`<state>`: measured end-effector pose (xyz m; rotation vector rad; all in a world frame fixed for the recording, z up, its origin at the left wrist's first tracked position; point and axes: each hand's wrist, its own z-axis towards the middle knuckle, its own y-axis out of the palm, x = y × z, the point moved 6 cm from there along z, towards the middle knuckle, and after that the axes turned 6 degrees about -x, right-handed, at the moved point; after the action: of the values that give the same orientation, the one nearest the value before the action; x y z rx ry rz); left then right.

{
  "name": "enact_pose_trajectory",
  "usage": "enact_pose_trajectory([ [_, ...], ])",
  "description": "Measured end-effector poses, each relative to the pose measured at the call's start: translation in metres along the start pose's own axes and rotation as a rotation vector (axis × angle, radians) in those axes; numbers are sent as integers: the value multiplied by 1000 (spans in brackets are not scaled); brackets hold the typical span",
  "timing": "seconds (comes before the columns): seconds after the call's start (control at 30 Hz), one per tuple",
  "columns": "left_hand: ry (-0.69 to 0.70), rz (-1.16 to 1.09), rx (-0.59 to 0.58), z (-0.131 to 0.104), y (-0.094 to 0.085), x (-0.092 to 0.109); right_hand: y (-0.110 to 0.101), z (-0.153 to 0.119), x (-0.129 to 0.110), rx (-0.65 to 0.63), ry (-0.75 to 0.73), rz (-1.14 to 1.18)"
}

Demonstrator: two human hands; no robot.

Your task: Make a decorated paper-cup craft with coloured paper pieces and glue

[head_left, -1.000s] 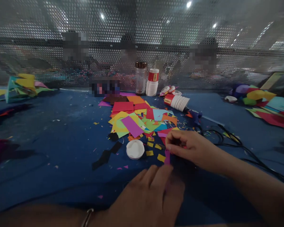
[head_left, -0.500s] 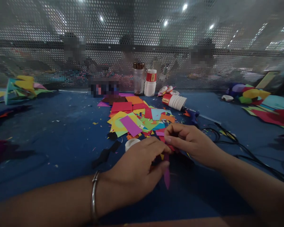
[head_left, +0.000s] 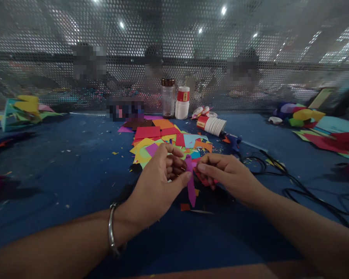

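Observation:
A narrow purple paper strip (head_left: 191, 188) with a pointed lower end hangs upright between my hands, small dark marks near its top. My left hand (head_left: 165, 178), with a silver bangle at the wrist, pinches the strip between thumb and curled fingers. Just right of the strip, my right hand (head_left: 227, 174) has thumb and forefinger pressed together; whatever they hold, if anything, is too small to tell. Behind the hands lies a pile of coloured paper, with a red sheet (head_left: 147, 133) and a light blue piece (head_left: 192, 140) on it.
A glass jar (head_left: 168, 99) and stacked paper cups (head_left: 182, 104) stand at the back; another cup stack (head_left: 215, 126) lies beside a blue glue gun (head_left: 234, 141). A black cable (head_left: 305, 193) curls at right. Colourful paper pieces (head_left: 308, 116) lie far right, others (head_left: 26, 108) far left.
My left hand has turned and lifted, raising the purple strip, whose upper part now shows. My right hand has shifted slightly left and sits apart from the left. The view has moved a little.

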<state>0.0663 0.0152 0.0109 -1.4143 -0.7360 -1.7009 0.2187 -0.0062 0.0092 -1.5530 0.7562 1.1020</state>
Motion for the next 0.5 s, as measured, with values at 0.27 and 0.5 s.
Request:
enact_pose_trajectory([
  [0.27,56,17,89,3,-11,5,-20,-4,-8,134,-82,-219],
  [0.5,36,144,57,2,-12,6,-59,-2,-4,301,-26,-519],
])
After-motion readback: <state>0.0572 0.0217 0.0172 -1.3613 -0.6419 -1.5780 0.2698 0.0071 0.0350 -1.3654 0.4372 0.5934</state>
